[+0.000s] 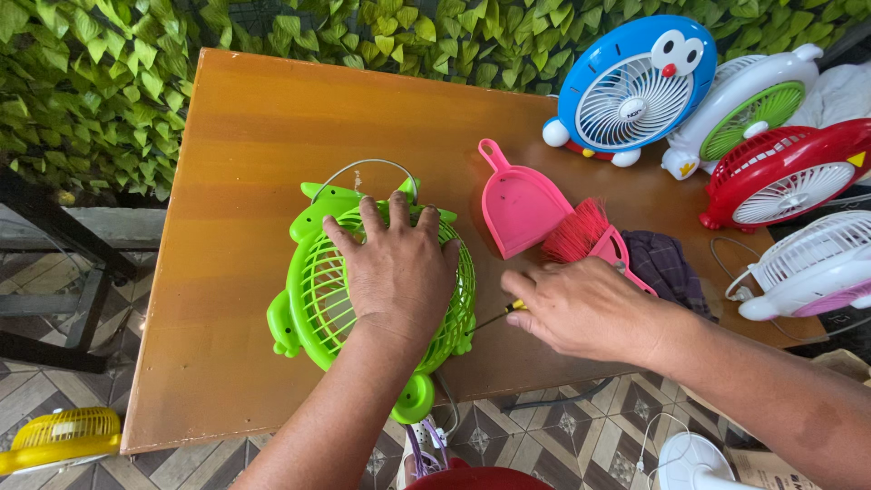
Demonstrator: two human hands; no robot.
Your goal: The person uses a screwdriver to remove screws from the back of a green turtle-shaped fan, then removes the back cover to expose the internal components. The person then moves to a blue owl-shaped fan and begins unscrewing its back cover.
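Under my left grip [399, 272] the bright green turtle-shaped fan [318, 299] is glossy moulded plastic, its grille ribs smooth, with a thin bare metal wire loop [363, 164] at its top. The orange-brown wooden worktop [245, 163] carries a smooth varnish that shines softly. The pink dustpan [517, 204] is matt plastic, the red brush bristles [576, 231] look rough and fibrous. The dark checked cloth [667, 263] is soft, dull fabric.

From my feed, the glossy orange-brown wooden table [245, 181] has a lime-green frog-shaped plastic fan [318, 299], pink plastic dustpan [517, 204], red-bristled pink brush [585, 231], dark plaid cloth [667, 263] and four more toy fans on it.
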